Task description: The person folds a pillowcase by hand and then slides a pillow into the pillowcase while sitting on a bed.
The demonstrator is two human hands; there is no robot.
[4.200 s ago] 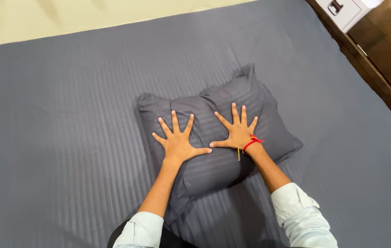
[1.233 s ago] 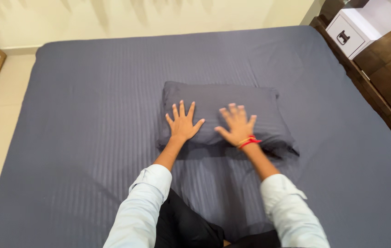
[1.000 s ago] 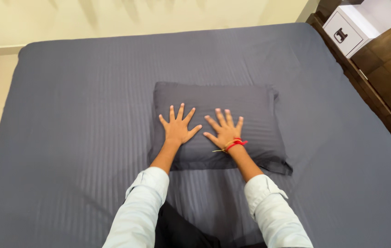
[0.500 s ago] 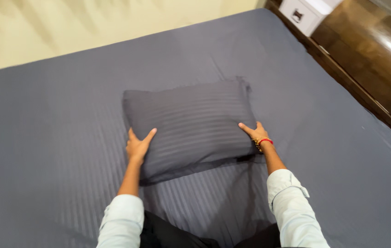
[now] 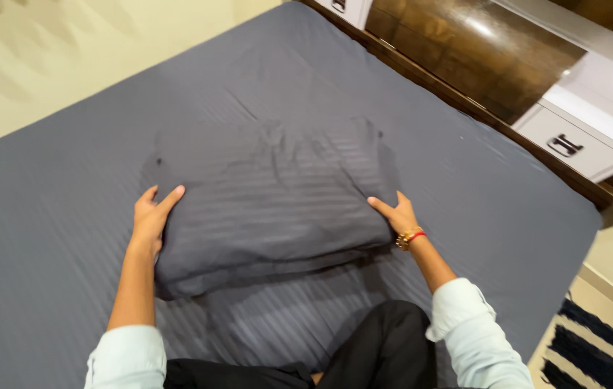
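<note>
Head view. A dark grey striped pillow (image 5: 270, 198) lies near the middle of a bed covered by a matching dark grey striped sheet (image 5: 47, 216). Its near edge is slightly raised, with a shadow beneath it on the sheet. The case shows creases across its far half.

The person's left hand (image 5: 151, 220) is set against the pillow's left side. The thumb lies on the top face and the fingers curl around the edge, so the hand grips that side. The left forearm is bare, with a pale blue sleeve (image 5: 126, 360) rolled up near the elbow.

The right hand (image 5: 395, 214) is set against the pillow's right side. The thumb points inward along the top face; the fingers are wrapped at the edge, partly hidden under the fabric. This hand also grips the pillow. A red thread and a gold bracelet (image 5: 409, 237) circle the right wrist.

The person's knee in black trousers (image 5: 385, 353) rests on the bed at the near edge.

Beyond the bed's right side stands a dark wooden headboard panel (image 5: 457, 50) and a white drawer unit (image 5: 573, 140) with a dark handle. A dark striped rug (image 5: 594, 353) lies on the floor at the lower right.
</note>
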